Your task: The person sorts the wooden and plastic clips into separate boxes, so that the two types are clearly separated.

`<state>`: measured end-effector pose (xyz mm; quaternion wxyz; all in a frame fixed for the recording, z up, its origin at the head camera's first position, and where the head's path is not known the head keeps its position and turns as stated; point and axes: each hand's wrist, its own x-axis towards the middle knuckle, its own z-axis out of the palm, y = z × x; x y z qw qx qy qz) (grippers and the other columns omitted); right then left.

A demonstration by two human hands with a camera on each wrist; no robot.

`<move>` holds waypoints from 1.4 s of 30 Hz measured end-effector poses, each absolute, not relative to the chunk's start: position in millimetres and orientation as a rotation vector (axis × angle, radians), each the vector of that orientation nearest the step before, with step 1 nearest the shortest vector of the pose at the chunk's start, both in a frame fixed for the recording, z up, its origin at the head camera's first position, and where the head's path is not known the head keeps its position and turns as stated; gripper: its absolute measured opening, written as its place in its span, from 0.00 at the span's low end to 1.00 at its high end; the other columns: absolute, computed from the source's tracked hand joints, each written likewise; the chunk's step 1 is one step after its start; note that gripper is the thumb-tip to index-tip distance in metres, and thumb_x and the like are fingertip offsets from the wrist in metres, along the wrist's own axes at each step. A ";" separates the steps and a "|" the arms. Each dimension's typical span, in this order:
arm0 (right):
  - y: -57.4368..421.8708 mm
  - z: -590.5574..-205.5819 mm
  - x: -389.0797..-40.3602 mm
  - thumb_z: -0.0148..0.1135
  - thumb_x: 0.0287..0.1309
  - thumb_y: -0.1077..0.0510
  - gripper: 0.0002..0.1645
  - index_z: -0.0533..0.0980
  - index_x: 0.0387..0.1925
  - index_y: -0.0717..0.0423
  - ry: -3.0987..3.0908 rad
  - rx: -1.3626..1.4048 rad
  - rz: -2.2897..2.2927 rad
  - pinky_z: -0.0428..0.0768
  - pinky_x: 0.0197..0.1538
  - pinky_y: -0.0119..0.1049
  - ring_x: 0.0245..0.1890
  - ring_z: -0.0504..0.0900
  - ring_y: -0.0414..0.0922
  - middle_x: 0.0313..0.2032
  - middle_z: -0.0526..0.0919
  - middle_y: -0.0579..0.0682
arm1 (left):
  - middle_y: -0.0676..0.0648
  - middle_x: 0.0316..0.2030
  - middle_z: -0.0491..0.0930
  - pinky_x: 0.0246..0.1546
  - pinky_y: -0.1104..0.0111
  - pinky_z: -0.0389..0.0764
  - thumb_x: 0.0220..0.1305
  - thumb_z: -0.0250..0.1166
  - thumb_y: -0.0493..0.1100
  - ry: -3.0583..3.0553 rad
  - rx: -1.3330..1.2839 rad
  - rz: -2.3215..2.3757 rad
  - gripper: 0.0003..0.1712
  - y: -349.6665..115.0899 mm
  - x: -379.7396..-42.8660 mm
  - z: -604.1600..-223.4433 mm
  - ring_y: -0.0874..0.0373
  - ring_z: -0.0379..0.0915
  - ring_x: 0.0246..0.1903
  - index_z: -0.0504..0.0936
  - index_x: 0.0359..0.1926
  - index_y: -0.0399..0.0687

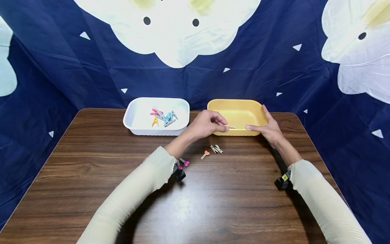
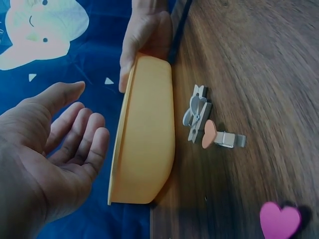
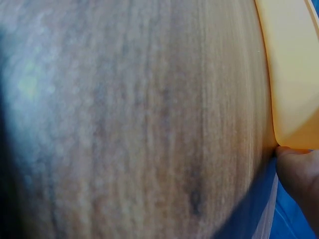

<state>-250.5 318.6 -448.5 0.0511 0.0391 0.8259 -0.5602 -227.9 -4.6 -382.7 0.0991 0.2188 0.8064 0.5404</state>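
Note:
My left hand [image 1: 208, 124] hovers over the near left part of a yellow plastic tub [image 1: 236, 133]. In the left wrist view its thumb stands apart from its loosely bent fingers, with nothing showing between them. A small clothespin [image 1: 232, 127] appears just past the thumb tip, within the tub's outline. My right hand [image 1: 269, 129] holds the tub at its right end, thumb on the near rim and fingers along the right side. On the table in front lie wooden clothespins [image 1: 216, 149], one with an orange heart [image 1: 206, 153], and others with pink hearts [image 1: 186, 163] by the left wrist.
Left of the yellow tub stands a white plastic tub [image 1: 131, 127] holding several plastic clothespins [image 1: 167, 117] in grey, blue, pink and yellow. Both tubs sit near the back edge of the brown wooden table [image 1: 213, 196]. A dark blue cloth [image 1: 100, 84] hangs behind.

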 end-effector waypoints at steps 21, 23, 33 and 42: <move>321.9 -448.7 -248.7 0.86 0.62 0.55 0.82 0.32 0.93 0.27 2.527 0.123 -1.675 0.48 0.93 0.48 0.93 0.40 0.48 0.93 0.35 0.43 | 0.48 0.36 0.93 0.43 0.73 0.82 0.63 0.84 0.41 2.398 0.705 1.417 0.12 -23.8 -220.6 -390.6 0.62 0.85 0.36 0.93 0.44 0.42; 321.2 -449.2 -249.0 0.86 0.62 0.56 0.82 0.33 0.93 0.27 2.517 0.118 -1.692 0.48 0.93 0.48 0.93 0.41 0.48 0.93 0.35 0.43 | 0.48 0.36 0.93 0.43 0.73 0.83 0.63 0.84 0.41 2.402 0.709 1.407 0.12 -26.4 -219.9 -392.1 0.62 0.86 0.36 0.93 0.45 0.40; 320.3 -449.5 -249.5 0.86 0.62 0.56 0.82 0.32 0.93 0.28 2.514 0.102 -1.696 0.47 0.94 0.49 0.93 0.40 0.49 0.93 0.34 0.42 | 0.49 0.38 0.94 0.44 0.71 0.84 0.65 0.83 0.44 2.396 0.731 1.345 0.11 -34.9 -215.9 -397.7 0.61 0.87 0.38 0.93 0.45 0.45; 320.5 -449.2 -249.9 0.86 0.63 0.56 0.82 0.33 0.93 0.28 2.512 0.107 -1.698 0.47 0.94 0.49 0.93 0.40 0.48 0.93 0.34 0.40 | 0.49 0.38 0.93 0.45 0.71 0.84 0.66 0.83 0.43 2.405 0.721 1.286 0.10 -45.4 -211.8 -403.7 0.61 0.86 0.38 0.94 0.44 0.45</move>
